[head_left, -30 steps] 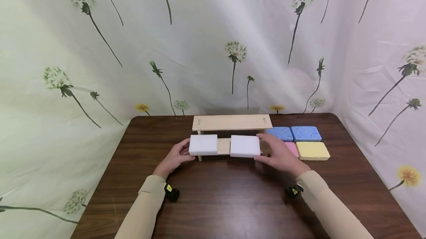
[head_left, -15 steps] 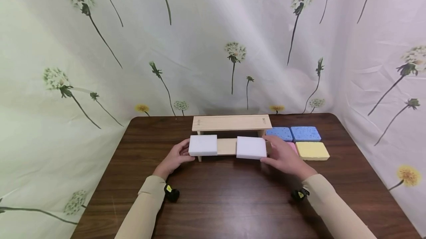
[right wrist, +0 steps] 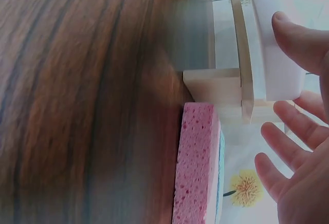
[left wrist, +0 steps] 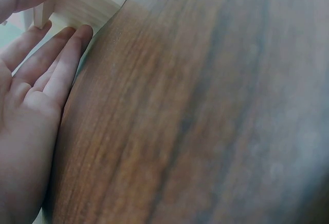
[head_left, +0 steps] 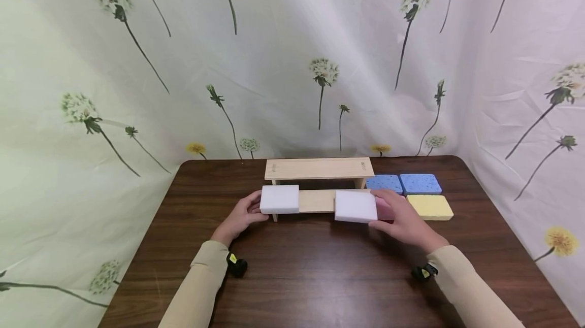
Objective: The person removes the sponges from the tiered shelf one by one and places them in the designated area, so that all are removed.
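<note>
The left hand (head_left: 239,219) holds a smooth, plain left white block (head_left: 280,199) at the left end of a low wooden shelf (head_left: 316,201), before a taller shelf (head_left: 320,168). The right hand (head_left: 402,221) pinches a slightly turned right white block (head_left: 355,206) over the right end, partly covering a pink sponge (right wrist: 194,162). Beside it on the worktop (head_left: 301,277) lie two blue sponges (head_left: 420,184) and a yellow sponge (head_left: 429,207).

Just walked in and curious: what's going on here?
A person's left hand grips a white block at the left end of a low wooden board, and the right hand grips a second white block near its right end. A higher board stands behind; two blue sponges, a pink sponge and a yellow sponge lie to the right.
</note>
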Action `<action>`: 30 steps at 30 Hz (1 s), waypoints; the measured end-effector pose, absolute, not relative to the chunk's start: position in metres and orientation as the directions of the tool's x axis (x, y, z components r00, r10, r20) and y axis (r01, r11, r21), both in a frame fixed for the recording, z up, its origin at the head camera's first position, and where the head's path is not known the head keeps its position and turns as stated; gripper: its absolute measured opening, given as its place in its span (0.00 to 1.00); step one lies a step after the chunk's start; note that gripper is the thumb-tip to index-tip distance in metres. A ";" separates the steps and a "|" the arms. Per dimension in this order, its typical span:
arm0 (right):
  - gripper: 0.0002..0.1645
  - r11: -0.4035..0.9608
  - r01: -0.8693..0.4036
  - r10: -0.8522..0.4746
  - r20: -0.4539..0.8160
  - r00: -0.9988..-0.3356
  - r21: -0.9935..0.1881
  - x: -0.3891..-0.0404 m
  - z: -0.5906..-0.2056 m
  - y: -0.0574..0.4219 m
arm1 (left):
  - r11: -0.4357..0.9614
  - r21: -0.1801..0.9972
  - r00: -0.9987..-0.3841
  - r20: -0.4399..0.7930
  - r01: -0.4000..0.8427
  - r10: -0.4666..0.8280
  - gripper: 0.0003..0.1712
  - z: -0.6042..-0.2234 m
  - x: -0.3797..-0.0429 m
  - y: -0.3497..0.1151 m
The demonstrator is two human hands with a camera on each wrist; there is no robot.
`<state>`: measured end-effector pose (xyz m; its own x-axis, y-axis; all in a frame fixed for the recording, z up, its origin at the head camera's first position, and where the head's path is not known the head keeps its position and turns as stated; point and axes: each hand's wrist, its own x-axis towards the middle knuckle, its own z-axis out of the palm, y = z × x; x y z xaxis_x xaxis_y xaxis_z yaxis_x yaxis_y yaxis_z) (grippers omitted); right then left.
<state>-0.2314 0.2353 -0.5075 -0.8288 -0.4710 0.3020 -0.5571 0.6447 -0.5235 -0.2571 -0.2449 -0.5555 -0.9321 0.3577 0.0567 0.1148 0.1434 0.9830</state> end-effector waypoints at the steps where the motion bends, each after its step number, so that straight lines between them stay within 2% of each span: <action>1: 0.49 0.644 -0.557 -0.469 0.304 -0.829 -0.524 -0.231 -0.507 0.237 | 0.141 0.983 -0.932 0.059 0.116 0.358 0.47 -0.555 -0.257 -0.245; 12: 0.48 0.658 -0.505 -0.446 0.251 -0.859 -0.558 -0.222 -0.508 0.248 | 0.161 0.980 -0.933 0.050 0.114 0.358 0.46 -0.556 -0.257 -0.246; 26: 0.52 0.662 -0.491 -0.437 0.240 -0.867 -0.567 -0.212 -0.510 0.261 | 0.158 0.981 -0.933 0.050 0.113 0.357 0.47 -0.555 -0.256 -0.245; 30: 0.53 0.656 -0.516 -0.443 0.273 -0.854 -0.551 -0.210 -0.511 0.264 | 0.158 0.980 -0.933 0.054 0.118 0.357 0.47 -0.555 -0.257 -0.245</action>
